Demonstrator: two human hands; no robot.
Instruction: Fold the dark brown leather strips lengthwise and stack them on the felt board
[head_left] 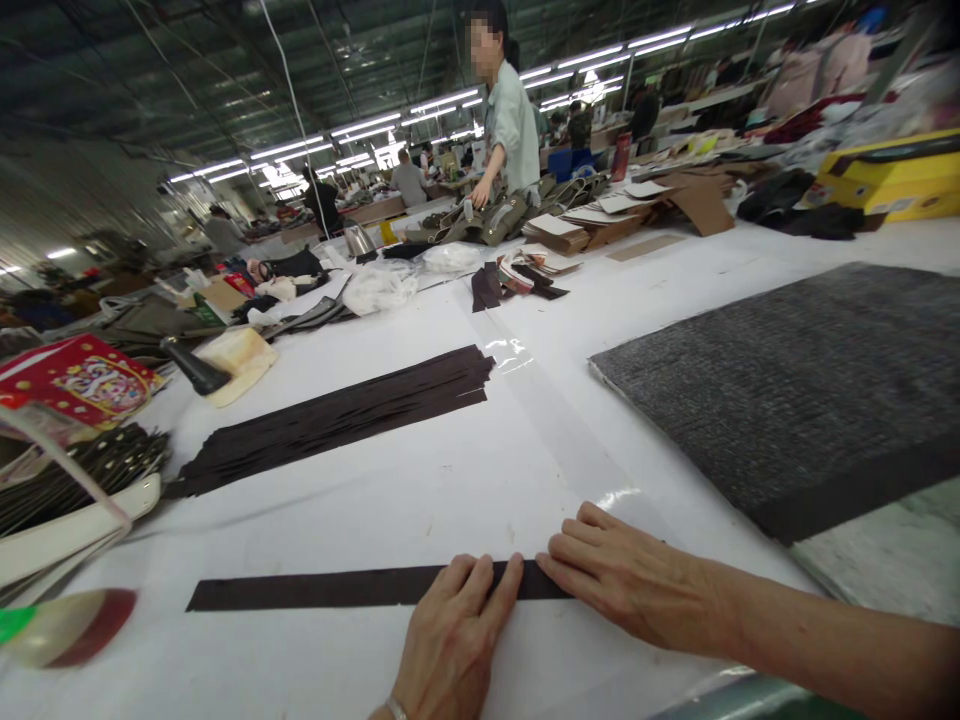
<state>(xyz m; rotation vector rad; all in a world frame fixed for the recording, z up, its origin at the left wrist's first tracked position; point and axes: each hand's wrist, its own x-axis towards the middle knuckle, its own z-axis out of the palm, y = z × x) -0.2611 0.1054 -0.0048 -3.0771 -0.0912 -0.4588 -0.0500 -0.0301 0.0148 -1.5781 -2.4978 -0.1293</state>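
Observation:
A long, narrow dark brown strip [315,592] that looks like fabric lies flat across the white table in front of me. My left hand [459,635] is over its right part, fingers bent and pressed onto it, the thumb hidden. Just to the right, my right hand [619,572] has its fingers curled together on the same strip near its right end. That end is covered by the hand. Only a short stretch of strip shows between the two hands.
Beyond the strip lies a pile of similar dark strips [337,420]. A dark grey textured sheet [795,380] covers the right side. At left are a blurred bottle [71,628], a red box [82,380] and a black-handled tool [196,368]. Across the table stands a co-worker [514,130].

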